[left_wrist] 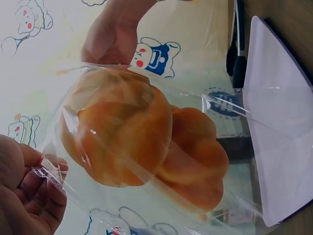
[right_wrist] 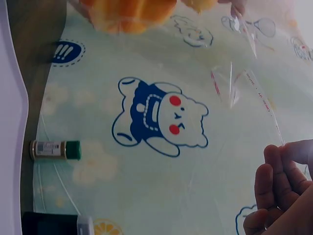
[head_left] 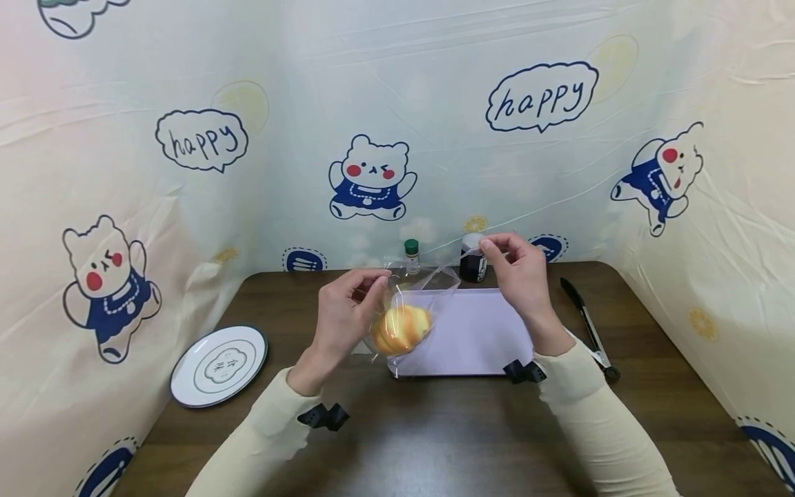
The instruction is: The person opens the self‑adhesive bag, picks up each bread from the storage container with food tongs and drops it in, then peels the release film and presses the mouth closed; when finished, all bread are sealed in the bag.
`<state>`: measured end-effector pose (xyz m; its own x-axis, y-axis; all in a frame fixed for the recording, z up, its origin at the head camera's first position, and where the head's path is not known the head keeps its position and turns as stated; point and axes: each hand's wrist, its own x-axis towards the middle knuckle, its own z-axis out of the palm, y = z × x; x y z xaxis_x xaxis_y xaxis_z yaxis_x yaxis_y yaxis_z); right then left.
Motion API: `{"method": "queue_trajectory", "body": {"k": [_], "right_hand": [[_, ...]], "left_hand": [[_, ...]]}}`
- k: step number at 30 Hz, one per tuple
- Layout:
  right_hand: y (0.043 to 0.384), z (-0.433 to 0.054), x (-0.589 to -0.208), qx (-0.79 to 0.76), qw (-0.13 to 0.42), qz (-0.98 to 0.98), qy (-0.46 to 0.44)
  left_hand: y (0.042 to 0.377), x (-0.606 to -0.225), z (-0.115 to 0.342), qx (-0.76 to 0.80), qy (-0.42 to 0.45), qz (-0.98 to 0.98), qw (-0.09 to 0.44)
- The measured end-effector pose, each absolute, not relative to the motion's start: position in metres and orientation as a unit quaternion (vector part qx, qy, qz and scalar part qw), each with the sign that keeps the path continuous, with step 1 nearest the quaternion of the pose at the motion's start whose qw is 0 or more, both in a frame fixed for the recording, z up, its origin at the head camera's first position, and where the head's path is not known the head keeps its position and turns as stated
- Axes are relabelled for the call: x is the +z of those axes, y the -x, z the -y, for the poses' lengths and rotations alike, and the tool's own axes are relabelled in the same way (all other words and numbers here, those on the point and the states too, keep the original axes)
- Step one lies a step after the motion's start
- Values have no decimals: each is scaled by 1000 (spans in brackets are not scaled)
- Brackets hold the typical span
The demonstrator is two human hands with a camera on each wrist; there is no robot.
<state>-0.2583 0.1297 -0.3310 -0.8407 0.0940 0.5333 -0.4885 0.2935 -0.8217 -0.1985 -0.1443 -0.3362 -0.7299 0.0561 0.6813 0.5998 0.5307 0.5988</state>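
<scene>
A clear plastic bag (head_left: 439,281) hangs between the two hands, over the left part of a pale lilac tray (head_left: 481,335). Inside it are golden-brown bread rolls (head_left: 402,330); the left wrist view shows a rounded bread roll (left_wrist: 117,132) overlapping a lobed one (left_wrist: 198,156). My left hand (head_left: 349,310) pinches one upper edge of the bag between thumb and forefinger. Raised higher on the other side, my right hand (head_left: 520,284) pinches the opposite edge, which carries red print in the right wrist view. The bag's film is stretched between both pinches.
A white plate (head_left: 219,366) with a dark rim lies at the table's left. Black-handled tongs (head_left: 586,324) lie to the right of the tray. Behind the tray stand a green-capped bottle (head_left: 412,255) and a black jar (head_left: 473,268) with a light lid. A patterned curtain surrounds the table.
</scene>
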Motion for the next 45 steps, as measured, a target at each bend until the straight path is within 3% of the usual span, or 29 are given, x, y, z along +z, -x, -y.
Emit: {"method": "queue_trajectory", "body": {"k": [25,33,45], "right_hand": [[275,-212,-334,645,292,706,15],[276,-223,-339,661,302,687,21],[278,-243,-338,721,271,636,48]], "left_hand": [[197,-330,168,-441,154,817,337],[196,-328,169,-441,151,816,341],[197,-327,170,-447,152,802,365]]}}
